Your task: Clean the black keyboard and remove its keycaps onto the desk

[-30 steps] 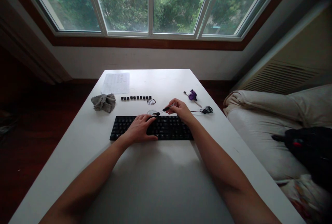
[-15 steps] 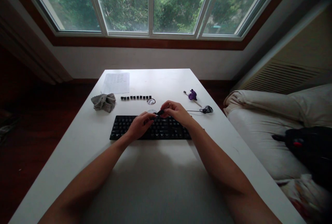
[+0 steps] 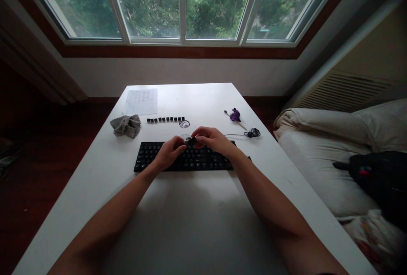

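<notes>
A black keyboard [image 3: 149, 156] lies across the middle of the white table [image 3: 190, 224]. Both hands meet just above its top rows. My right hand [image 3: 211, 139] is closed around a small dark tool, whose black tip [image 3: 191, 141] shows between the two hands. My left hand [image 3: 170, 152] is pinched with its fingertips at that same dark tip. I cannot make out whether a keycap sits between the fingers. A row of several loose black keycaps [image 3: 165, 119] lies behind the keyboard.
A crumpled grey cloth [image 3: 126, 124] and a sheet of paper [image 3: 141, 101] lie at the back left. A small round ring [image 3: 184, 123] sits by the keycaps. A purple brush [image 3: 235, 116] and coiled black cable [image 3: 252, 132] lie at the right. A cushioned seat [image 3: 321, 156] borders the table's right side.
My left hand lifted off the keyboard and came up to meet the right. My right hand drew the tool back towards me, so both hands now close on its tip.
</notes>
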A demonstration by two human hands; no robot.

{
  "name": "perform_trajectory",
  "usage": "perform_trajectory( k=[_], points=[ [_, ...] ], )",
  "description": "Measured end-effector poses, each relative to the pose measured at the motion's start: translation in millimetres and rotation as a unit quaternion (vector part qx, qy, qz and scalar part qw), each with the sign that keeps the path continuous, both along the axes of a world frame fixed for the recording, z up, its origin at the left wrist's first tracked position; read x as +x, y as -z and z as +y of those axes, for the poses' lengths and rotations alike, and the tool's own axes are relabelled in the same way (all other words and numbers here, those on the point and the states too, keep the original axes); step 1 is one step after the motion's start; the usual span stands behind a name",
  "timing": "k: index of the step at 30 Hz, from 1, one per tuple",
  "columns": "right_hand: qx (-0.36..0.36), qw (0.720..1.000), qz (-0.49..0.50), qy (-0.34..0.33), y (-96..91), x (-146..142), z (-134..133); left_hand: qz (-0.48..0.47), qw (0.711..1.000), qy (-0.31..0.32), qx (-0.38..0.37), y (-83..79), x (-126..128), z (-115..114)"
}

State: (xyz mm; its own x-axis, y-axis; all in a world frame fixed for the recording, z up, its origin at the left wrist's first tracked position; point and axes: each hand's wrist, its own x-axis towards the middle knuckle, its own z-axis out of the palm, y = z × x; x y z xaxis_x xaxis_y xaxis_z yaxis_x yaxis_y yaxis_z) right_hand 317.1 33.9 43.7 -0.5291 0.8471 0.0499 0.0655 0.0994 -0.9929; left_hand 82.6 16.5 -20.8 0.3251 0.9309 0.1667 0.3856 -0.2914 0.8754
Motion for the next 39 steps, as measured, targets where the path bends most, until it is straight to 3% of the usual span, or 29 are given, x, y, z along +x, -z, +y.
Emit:
perform_trajectory(
  k=[3,7,14,17,19,22,25,28,32,34,39],
  points=[
    [0.018,1.0,-0.007,-0.008,-2.3,-1,-3,0.014,1.0,-0.015,0.007,-1.5,0,-1],
    [0.015,1.0,-0.004,0.009,-1.7,-1,-2,0.011,1.0,0.012,0.013,-5.0,2,-3],
    [0.005,0.999,0.003,0.047,-0.6,2,3,-0.104,0.992,0.028,-0.061,-8.2,-1,2],
    [0.004,0.999,0.004,0.051,-4.2,2,0,-0.156,0.985,0.003,-0.079,-7.5,-6,7],
    [-0.007,1.0,0.006,0.018,-4.2,-6,-6,-0.155,0.985,-0.021,-0.072,-6.1,-11,11],
    [-0.064,0.993,0.029,-0.099,7.8,-31,-26,-0.129,0.99,-0.038,-0.047,-2.9,-17,20],
    [-0.149,0.95,0.057,-0.269,35.5,-63,-54,-0.089,0.994,-0.057,-0.015,0.6,-22,38],
    [-0.196,0.907,0.062,-0.367,66.9,-87,-77,-0.026,0.997,-0.072,0.004,1.7,-22,66],
    [-0.233,0.895,0.087,-0.37,91.2,-96,-85,0.121,0.987,-0.088,0.056,-4.3,-10,111],
    [-0.254,0.888,0.109,-0.367,94.1,-94,-82,0.203,0.97,-0.096,0.092,-8.1,2,133],
    [-0.26,0.884,0.137,-0.363,94.3,-88,-76,0.333,0.928,-0.049,0.162,-9.2,32,178]
  ],
)
